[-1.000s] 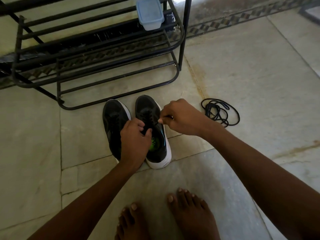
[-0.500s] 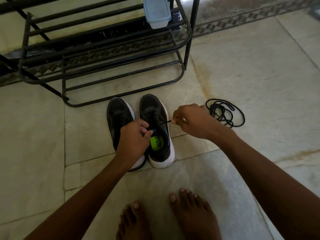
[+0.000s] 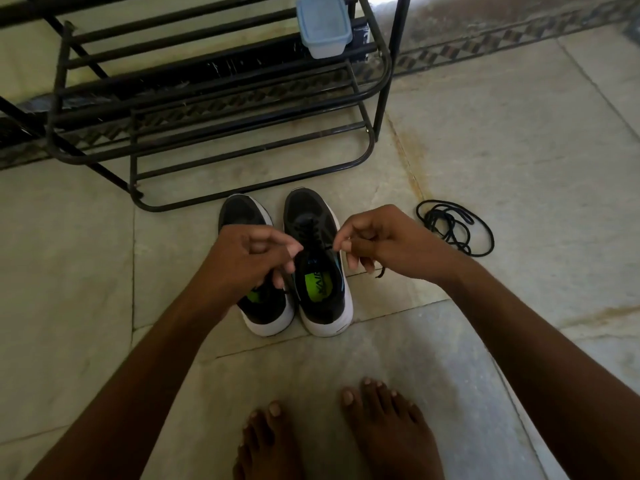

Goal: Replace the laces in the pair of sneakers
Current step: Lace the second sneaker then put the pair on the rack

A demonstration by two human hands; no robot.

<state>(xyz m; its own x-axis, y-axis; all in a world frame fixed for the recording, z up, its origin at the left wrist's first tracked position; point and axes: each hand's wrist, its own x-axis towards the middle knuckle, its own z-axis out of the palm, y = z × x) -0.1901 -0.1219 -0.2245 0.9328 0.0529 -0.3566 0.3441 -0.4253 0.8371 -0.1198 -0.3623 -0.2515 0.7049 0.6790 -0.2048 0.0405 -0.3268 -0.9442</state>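
On the floor, near the rack: two black sneakers stand side by side, toes pointing far, heels near the bare feet (image 3: 329, 434).
Right sneaker (image 3: 320, 261): still laced; its long axis runs near to far, and the lace (image 3: 317, 233) crosses the tongue between the two hands.
Left sneaker (image 3: 256, 271): just left of its mate, partly under the left wrist; whether it carries a lace cannot be told.
Left hand (image 3: 246, 258): its grip is pinched on one lace end at the left side of the right sneaker's throat.
Right hand (image 3: 377, 244): its grip is pinched on the other lace end, whose tip dangles below the fingers, just right of the shoe.
Key relation: the lace lies crosswise to the shoe's long axis, and each hand sits at its own side of the eyelets, about equally close; pulling apart and toward the heel looks like the way to loosen it.
Loose lace coil (image 3: 455, 228): on the floor well right of the shoes, nearer the right hand.
Rack (image 3: 214, 133): far side, with a plastic box (image 3: 323, 24) on it.
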